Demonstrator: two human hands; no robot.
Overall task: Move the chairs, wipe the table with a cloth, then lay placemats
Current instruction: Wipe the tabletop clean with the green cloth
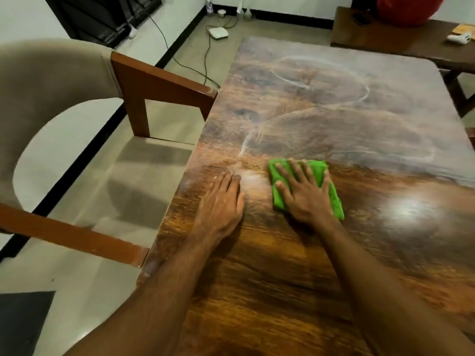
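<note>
A dark wooden table fills the right of the head view, with curved wipe streaks across its far half. A folded green cloth lies on it near the middle. My right hand presses flat on the cloth with fingers spread. Just left of it, my left hand rests flat on the bare tabletop near the left edge, fingers straight and holding nothing. A beige upholstered chair with brown wooden arms stands at the table's left side, its arm ends touching the edge.
A second dark wooden table stands at the back right with a red object and a small white item on it. On the floor at the back lie a white device and a black cable. A dark mat lies at the lower left.
</note>
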